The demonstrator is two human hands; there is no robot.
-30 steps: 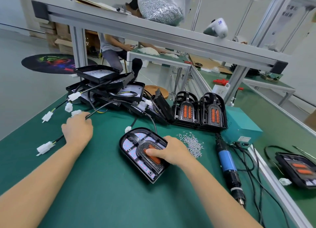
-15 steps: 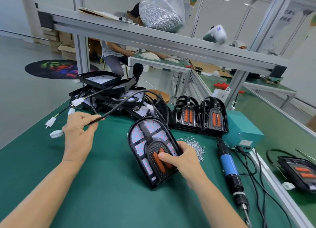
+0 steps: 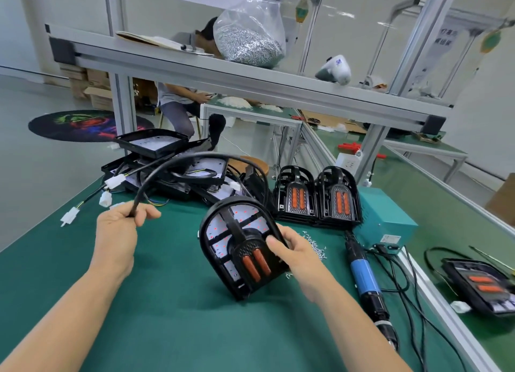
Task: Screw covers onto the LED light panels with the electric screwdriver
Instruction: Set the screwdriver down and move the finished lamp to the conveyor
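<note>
The right hand [image 3: 295, 256] grips the LED light panel [image 3: 239, 249] at its right edge, thumb curled over the cover face beside the orange lenses. The panel stands tilted, its lower end on or just above the green mat [image 3: 181, 330]; contact cannot be confirmed. The housing appears rigid and light; hold it by the rim, not the lenses. The left hand [image 3: 119, 232] pinches the black cable [image 3: 172, 164], which is flexible and springy. The electric screwdriver [image 3: 365, 279] lies to the right, untouched. Loose screws [image 3: 316, 246] lie beyond; two covered panels [image 3: 317, 198] stand farther back.
</note>
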